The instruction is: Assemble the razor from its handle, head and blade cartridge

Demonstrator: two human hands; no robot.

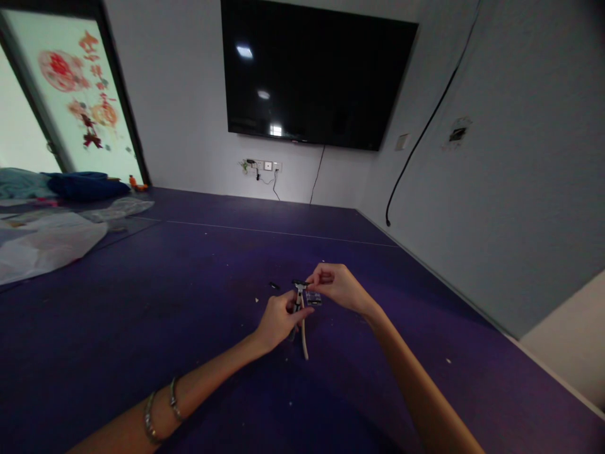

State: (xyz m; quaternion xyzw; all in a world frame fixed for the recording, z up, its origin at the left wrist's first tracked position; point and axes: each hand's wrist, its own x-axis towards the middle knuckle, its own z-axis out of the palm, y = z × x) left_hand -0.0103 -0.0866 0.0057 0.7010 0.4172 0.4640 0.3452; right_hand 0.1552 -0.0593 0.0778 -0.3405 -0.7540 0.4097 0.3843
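Note:
My left hand (278, 320) is closed round the handle of a T-shaped razor (299, 295), thumb stretched across it. The razor stands upright, with a dark flat head and a silver-grey neck. At the right end of that head, the fingertips of my right hand (336, 285) are pinched together; whether they grip the head or a small part on it is too small to tell. A pale, slightly curved stick (304, 340) hangs down below my left thumb. Just beneath my right fingers is a small clear case (314, 298). Left of the razor's head lies a small black piece (274, 285).
The purple surface (198, 353) carries a few pale crumbs. Clear plastic bags (57, 243) and blue cloth (87, 185) lie at the left. A television (316, 75) hangs above wall sockets (267, 166). A black cable (425, 129) dangles along the right wall.

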